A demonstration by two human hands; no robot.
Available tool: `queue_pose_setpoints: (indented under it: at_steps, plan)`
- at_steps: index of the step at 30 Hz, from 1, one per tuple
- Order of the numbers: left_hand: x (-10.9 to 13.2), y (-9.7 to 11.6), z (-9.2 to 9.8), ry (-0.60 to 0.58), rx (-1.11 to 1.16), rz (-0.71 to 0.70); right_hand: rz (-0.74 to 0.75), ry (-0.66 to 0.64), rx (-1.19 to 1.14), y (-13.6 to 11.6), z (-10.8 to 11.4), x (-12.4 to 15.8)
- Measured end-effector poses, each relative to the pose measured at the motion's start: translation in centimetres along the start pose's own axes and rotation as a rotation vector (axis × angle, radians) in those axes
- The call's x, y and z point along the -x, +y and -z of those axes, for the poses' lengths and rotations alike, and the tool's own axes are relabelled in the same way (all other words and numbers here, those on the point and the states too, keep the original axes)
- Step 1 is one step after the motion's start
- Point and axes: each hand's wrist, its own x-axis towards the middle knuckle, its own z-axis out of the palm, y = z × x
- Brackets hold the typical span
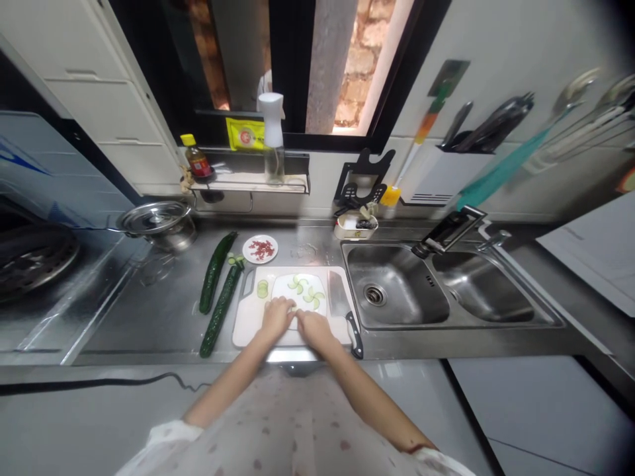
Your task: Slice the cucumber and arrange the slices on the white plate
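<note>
My left hand (278, 318) and my right hand (313, 328) meet over the near part of a white plate (278, 289). Fingers of both are closed at the tips around a small pale green piece, seemingly a cucumber slice (293, 308), mostly hidden by them. Thin cucumber slices lie fanned on the plate in two curved groups (298, 284). Under the plate is a white cutting board (251, 325), with a small stack of cucumber slices (262, 289) at its left. A broad-bladed knife (339, 292) rests along the board's right side, its dark handle pointing toward me.
Left of the board lie a whole cucumber (214, 274) and a cut cucumber (221, 311). Behind stands a small plate (247, 251) of chopped red bits. A lidded pot (173, 231) is at the back left. The double sink (397, 284) with its faucet (449, 231) borders the right.
</note>
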Motion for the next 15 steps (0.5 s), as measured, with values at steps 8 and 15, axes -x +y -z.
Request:
queue_pose_setpoints:
  at_steps: [8,15]
  plan:
    - [0.3,0.25,-0.01,0.001,0.021,0.026,0.014,0.006,0.005,0.12,-0.21,0.21]
    - [0.46,0.22,-0.05,0.015,0.036,0.025,0.047,-0.007,0.047,0.25,-0.32,0.22]
